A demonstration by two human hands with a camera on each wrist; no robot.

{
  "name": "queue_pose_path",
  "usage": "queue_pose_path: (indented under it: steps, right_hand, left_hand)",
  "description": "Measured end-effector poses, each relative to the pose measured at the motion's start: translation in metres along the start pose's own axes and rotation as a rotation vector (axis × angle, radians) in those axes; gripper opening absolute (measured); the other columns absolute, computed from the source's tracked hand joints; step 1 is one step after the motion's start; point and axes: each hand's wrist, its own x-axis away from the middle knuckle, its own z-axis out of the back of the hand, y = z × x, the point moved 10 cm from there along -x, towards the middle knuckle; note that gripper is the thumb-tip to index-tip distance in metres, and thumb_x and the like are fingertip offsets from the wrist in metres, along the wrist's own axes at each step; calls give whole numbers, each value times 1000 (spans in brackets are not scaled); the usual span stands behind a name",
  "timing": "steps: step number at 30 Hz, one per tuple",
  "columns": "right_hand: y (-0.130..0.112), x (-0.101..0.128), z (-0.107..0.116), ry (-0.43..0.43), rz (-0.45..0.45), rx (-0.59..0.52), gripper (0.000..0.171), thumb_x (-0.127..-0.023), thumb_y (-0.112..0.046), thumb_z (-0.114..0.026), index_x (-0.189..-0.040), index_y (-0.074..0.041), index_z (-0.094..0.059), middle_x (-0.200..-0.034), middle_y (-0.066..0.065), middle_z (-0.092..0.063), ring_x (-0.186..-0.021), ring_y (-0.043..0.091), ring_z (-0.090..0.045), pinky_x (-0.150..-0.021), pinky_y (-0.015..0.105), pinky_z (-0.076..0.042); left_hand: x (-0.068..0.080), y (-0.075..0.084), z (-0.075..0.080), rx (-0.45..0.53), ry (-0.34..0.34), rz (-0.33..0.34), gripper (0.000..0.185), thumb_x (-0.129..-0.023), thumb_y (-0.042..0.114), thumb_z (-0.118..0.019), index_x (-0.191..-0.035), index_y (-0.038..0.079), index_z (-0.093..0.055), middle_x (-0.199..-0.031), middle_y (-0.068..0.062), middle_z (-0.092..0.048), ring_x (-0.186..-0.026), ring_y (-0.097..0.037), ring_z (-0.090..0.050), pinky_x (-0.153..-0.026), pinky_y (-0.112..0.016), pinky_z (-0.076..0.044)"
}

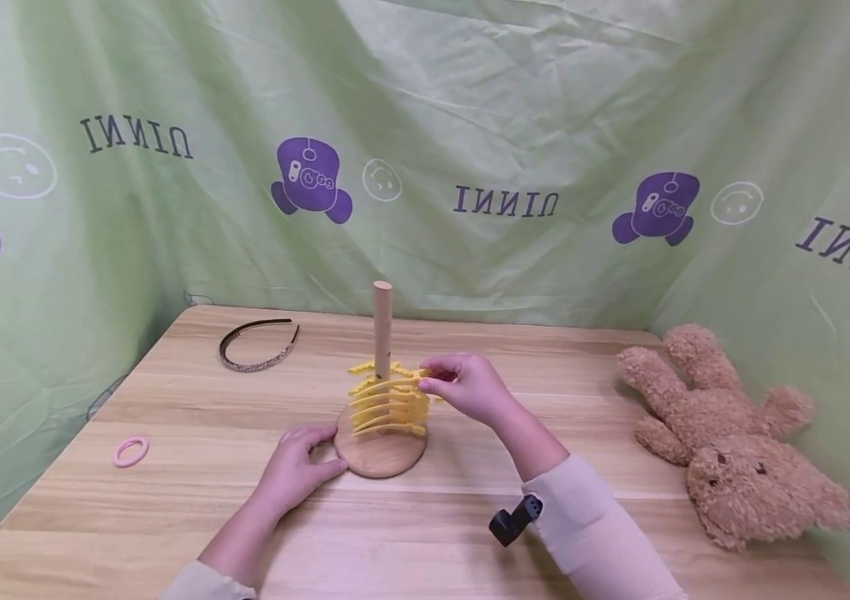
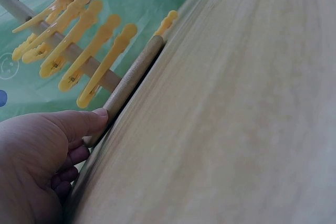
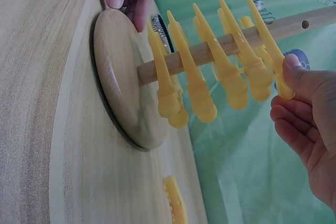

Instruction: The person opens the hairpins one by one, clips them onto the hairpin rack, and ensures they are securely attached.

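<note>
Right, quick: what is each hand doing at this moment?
Left hand: open, fingers resting against the wooden base.
Right hand: pinching the top yellow clip.

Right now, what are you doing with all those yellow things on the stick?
A person is clipping yellow hair clips onto the wooden post of a stand. The right hand pinches the top clip of the stack. The left hand rests against the round wooden base, steadying it on the table. One more yellow clip lies on the table beside the base. A dark headband, a pink hair ring and a brown plush bunny lie off to the sides.
</note>
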Motion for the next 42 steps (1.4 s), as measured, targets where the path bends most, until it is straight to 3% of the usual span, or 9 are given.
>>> queue_pose_path:
  steps: [14, 22, 28, 34, 42]
  right_hand:
    - [-3, 4, -2, -33, 14, -23, 30, -73, -32, -67, -97, -14, -65, -83, -1, -66, -77, 15, -59, -65, 18, -49]
    - [-1, 5, -1, -34, 25, -55, 43, -69, -39, -68, -104, -14, -63, -90, -1, -66, -81, 13, -59, -71, 19, -48]
    - [2, 7, 1, -31, 19, -79, 50, -67, -41, -69, -110, -18, -60, -94, 0, -66, -83, 15, -59, -75, 27, -50]
    - [13, 9, 7, -30, -47, -102, 50, -67, -47, -67, -112, -26, -57, -102, -6, -63, -88, 14, -59, -78, 27, -49]
    - [56, 13, 22, 11, -175, -61, 49, -69, -52, -63, -112, -29, -56, -112, -5, -59, -100, 16, -54, -85, 33, -45]
  left_hand:
    - [0, 1, 1, -6, 10, -15, 55, -63, 33, -74, -110, 8, -58, -106, -6, -62, -107, -25, -47, -93, -43, -35]
    - [1, 2, 1, 0, 4, -12, 55, -63, 32, -74, -111, 8, -58, -107, -6, -62, -107, -24, -46, -93, -43, -35]
    - [0, 0, 0, 3, -6, -1, 56, -63, 32, -74, -112, 9, -57, -108, -6, -61, -109, -24, -45, -95, -43, -34]
    - [0, 0, 0, 9, -14, 12, 57, -63, 32, -73, -113, 11, -56, -110, -5, -60, -110, -23, -45, -95, -43, -34]
    - [0, 2, 1, 6, -4, -1, 56, -63, 32, -73, -112, 10, -57, -108, -5, -61, -109, -24, -45, -94, -43, -34]
